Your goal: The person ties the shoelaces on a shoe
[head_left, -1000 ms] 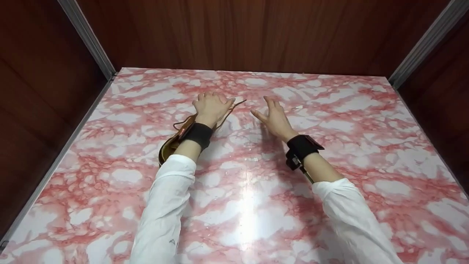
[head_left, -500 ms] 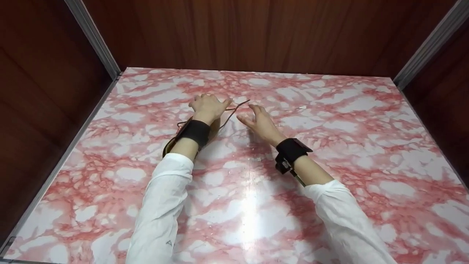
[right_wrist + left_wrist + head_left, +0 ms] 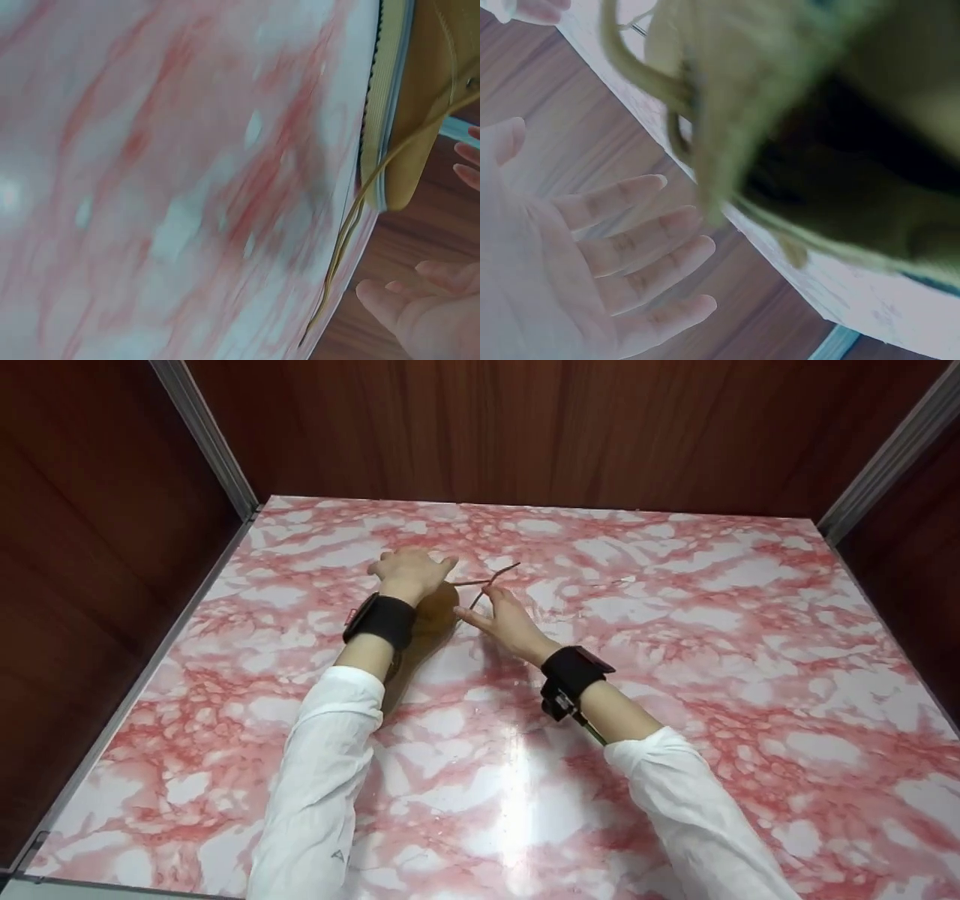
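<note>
Shoe (image 3: 433, 615) first: a tan shoe lies on the pink and white marble desk (image 3: 675, 660), toward the far left part, mostly hidden under the left arm. Dark wood walls (image 3: 525, 427) stand around the desk on three sides. White sleeves (image 3: 322, 780) cover both arms, and a black band (image 3: 380, 619) sits on each wrist. The left hand (image 3: 409, 571) rests over the front of the shoe, and its grip is wide, with straight fingers (image 3: 641, 247) holding nothing. The right hand (image 3: 504, 619) is just beside the shoe, fingers loose and open, at the thin tan lace (image 3: 491, 579). I cannot tell if it touches the lace. The lace runs from the shoe across the desk.
</note>
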The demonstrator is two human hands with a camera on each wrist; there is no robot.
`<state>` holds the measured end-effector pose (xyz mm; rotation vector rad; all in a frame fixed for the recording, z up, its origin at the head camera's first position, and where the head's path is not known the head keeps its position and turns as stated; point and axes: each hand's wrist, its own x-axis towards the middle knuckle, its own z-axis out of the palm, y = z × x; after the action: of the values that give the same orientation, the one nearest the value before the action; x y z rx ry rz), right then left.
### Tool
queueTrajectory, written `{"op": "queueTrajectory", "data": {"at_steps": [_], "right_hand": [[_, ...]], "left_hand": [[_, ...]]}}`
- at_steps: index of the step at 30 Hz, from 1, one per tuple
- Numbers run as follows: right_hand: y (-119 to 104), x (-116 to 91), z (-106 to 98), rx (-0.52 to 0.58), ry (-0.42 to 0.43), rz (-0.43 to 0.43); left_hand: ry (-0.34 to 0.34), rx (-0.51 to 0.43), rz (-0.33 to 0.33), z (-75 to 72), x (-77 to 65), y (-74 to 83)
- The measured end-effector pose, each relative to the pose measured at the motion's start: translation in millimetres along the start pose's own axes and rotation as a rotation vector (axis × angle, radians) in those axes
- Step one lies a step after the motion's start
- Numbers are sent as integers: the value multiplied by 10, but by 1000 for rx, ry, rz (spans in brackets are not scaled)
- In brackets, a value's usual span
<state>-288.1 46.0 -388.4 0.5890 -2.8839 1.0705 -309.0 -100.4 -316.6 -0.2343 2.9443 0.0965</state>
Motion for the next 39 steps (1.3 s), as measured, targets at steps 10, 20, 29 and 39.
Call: {"op": "queueTrajectory", "data": {"at_steps": [10,20,29,39], "right_hand": [[-156,8,211,92,-88,39],[-228,15,363,209,-128,-24],[-290,12,473,340,-187,-45],[-444,-90,520,373,-123,35]], "left_hand": [[-92,12,-22,-11,10,-207],[-189,-32,-70,55,-19,-409],[-312,-57,-35,57,-92,-471],[-493,-132,91,56,-78,-461]]}}
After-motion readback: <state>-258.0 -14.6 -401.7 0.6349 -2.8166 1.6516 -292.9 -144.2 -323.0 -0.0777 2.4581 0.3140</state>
